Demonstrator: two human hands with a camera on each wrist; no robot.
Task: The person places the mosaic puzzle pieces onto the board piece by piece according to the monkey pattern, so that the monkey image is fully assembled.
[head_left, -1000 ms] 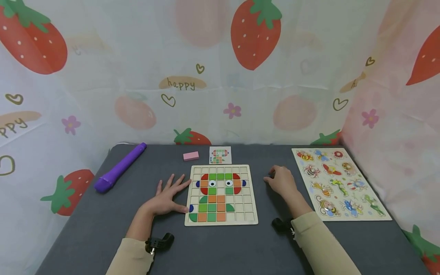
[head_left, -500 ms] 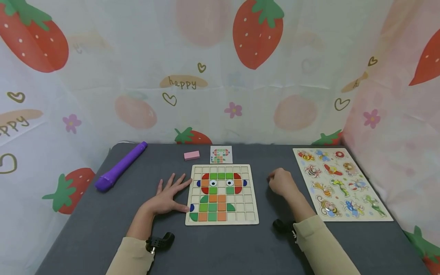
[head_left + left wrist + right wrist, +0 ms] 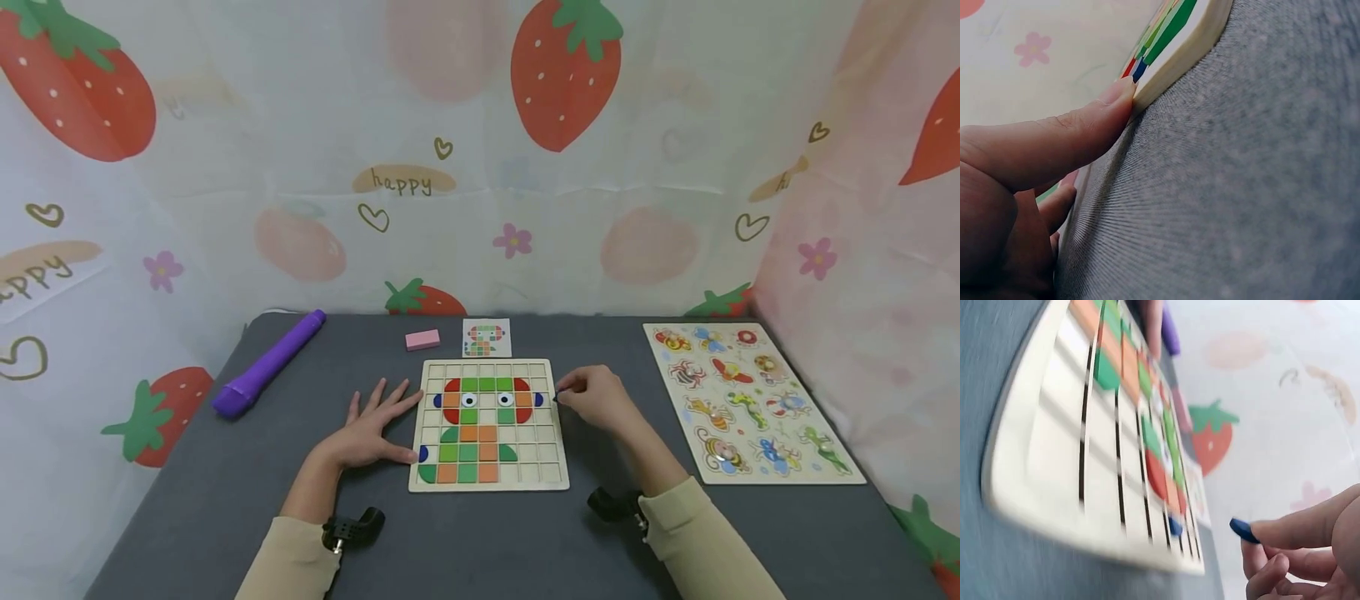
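Observation:
A pale wooden grid board (image 3: 542, 454) lies on the dark table, partly filled with green, orange, red and blue tiles that form a figure with two round eyes. My left hand (image 3: 369, 435) is spread flat at the board's left side, thumb and index fingertip at its edge. In the left wrist view the thumb (image 3: 1094, 115) presses against the board's side. Between thumb and fingertip, my right hand (image 3: 600, 402) pinches a small dark blue tile (image 3: 1244, 530), held just off the board's right edge near its upper half. One blue half-round tile (image 3: 423, 453) sits in the leftmost column.
Behind the board lie a small picture card (image 3: 487, 338) with a similar figure and a pink block (image 3: 422, 340). A purple microphone-shaped stick (image 3: 266, 367) lies at the back left. On the right is a board with cartoon insects (image 3: 750, 402).
My right hand has moved left from the bare table to the board's right edge, bringing the blue tile. The left hand stays at the board's left edge.

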